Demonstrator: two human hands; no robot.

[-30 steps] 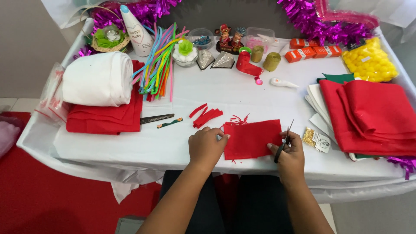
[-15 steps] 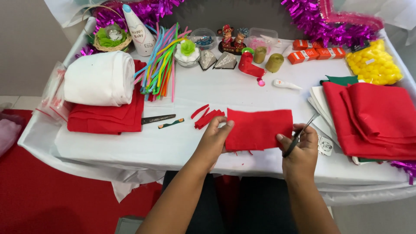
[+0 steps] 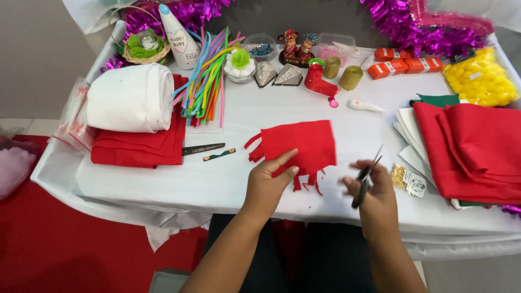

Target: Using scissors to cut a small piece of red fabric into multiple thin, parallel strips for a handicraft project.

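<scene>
Fingers of the left hand (image 3: 269, 182) lie spread, pressing the red felt piece (image 3: 298, 145); the right hand (image 3: 372, 190) grips scissors (image 3: 367, 176), blades up.

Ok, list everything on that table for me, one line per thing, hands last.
red felt piece: one, red, table centre, fringe cut along its edges
red felt strips: a few, red, left of the felt piece
scissors: one, dark, in the right hand
white fabric roll: one, white, on folded red cloth at left
pipe cleaners: a bundle, mixed colours, back left
red fabric stack: one, red, right edge
yellow pompoms bag: one, yellow, back right
orange boxes: several, orange, back right
ribbon spools: two, gold, back centre
tinsel: purple-pink, along the back
table: one, white cover
left hand: pressing the felt piece
right hand: fingers in the scissors
</scene>
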